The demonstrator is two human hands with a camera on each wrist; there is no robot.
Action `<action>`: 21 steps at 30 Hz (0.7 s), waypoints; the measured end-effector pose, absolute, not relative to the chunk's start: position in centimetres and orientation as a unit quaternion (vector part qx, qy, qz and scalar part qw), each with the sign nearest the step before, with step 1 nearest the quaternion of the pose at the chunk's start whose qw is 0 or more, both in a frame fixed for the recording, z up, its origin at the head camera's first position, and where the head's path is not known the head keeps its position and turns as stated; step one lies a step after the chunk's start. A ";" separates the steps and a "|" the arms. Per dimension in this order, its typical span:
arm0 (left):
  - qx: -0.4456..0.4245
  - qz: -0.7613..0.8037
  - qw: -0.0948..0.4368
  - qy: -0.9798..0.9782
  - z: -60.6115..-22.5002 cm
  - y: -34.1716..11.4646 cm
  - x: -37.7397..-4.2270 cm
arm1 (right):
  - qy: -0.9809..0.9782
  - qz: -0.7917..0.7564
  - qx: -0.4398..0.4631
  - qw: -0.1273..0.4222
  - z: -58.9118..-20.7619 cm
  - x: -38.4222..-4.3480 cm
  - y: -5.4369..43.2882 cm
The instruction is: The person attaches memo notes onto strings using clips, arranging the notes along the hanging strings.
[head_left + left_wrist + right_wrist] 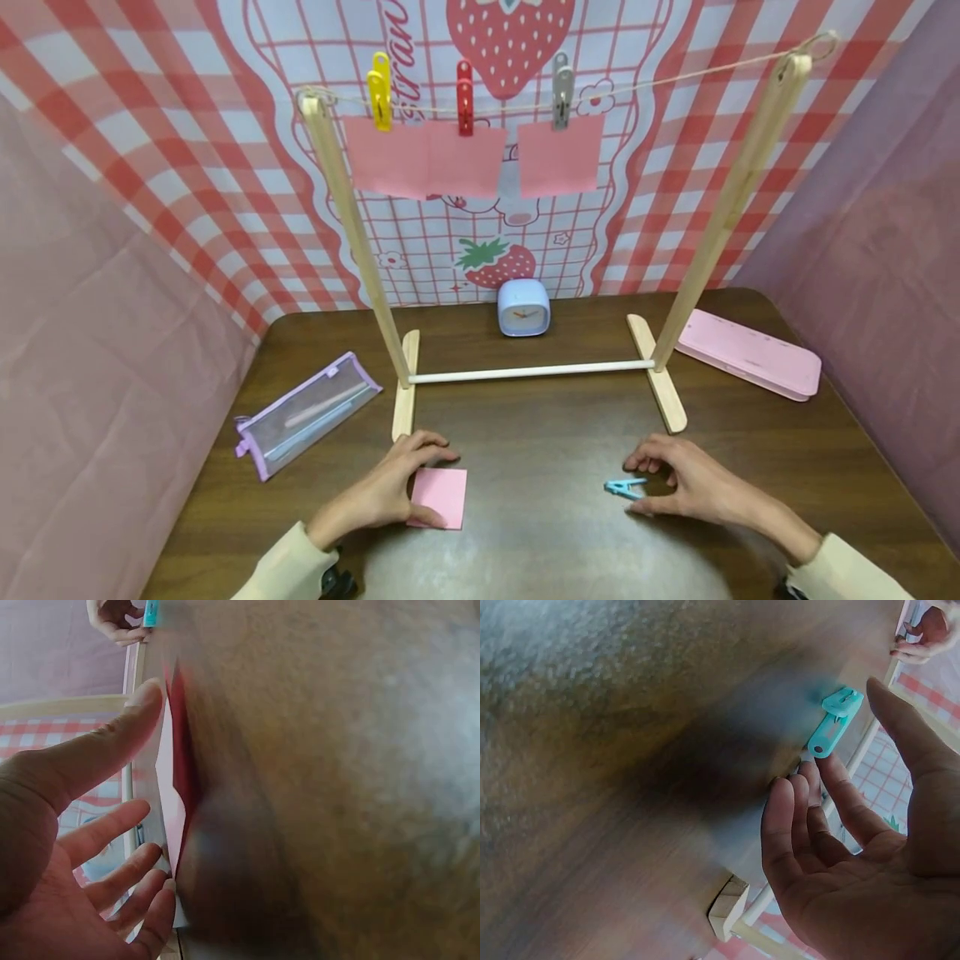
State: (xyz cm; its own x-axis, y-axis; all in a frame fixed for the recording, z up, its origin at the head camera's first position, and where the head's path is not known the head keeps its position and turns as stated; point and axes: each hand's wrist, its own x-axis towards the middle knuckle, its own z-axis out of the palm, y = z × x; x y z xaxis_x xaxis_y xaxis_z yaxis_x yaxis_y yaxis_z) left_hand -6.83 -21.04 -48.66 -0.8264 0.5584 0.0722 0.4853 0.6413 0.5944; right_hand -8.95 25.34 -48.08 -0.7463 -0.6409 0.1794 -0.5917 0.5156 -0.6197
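A pink square paper (441,497) lies on the table. My left hand (393,483) is spread at its left side, the thumb over its near edge and the fingers along its far side. In the left wrist view the paper (171,787) appears edge-on beside the thumb and fingertips. My right hand (690,479) is around the handle end of a turquoise clothespin (624,487), thumb and fingers apart on either side. The right wrist view has the clothespin (836,724) on the tabletop between thumb and fingers, with a gap to the thumb.
A wooden stand (731,208) carries a string with three pink papers (561,158) hung by yellow, red and grey clothespins. A white rod (532,372) joins its feet. A clock (523,308) stands behind; a mesh pouch (311,417) lies left, a pink case (750,354) right.
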 end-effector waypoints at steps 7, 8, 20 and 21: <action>0.335 0.329 -0.008 0.883 -50.1 -21.5 -6.7 | 0.872 -0.334 -0.356 0.038 -48.2 -8.8 25.4; 0.341 0.327 -0.021 0.881 -50.3 -21.6 -6.6 | 0.872 -0.332 -0.358 0.034 -48.2 -8.8 25.4; 0.277 0.279 -0.016 0.920 -49.1 -20.5 -6.1 | 0.884 -0.312 -0.348 0.014 -48.3 -8.6 25.3; 0.270 0.277 -0.011 0.922 -49.0 -20.4 -6.1 | 0.884 -0.311 -0.348 0.013 -48.3 -8.6 25.3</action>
State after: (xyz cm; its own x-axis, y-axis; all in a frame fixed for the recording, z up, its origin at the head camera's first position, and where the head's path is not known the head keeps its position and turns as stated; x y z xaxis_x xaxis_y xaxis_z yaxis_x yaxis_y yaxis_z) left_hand -6.15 -20.44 -49.02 -0.8543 0.4916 0.1691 0.5033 0.7006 0.5058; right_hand -8.57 25.29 -48.33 -0.7579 -0.6229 0.1938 -0.6068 0.5642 -0.5598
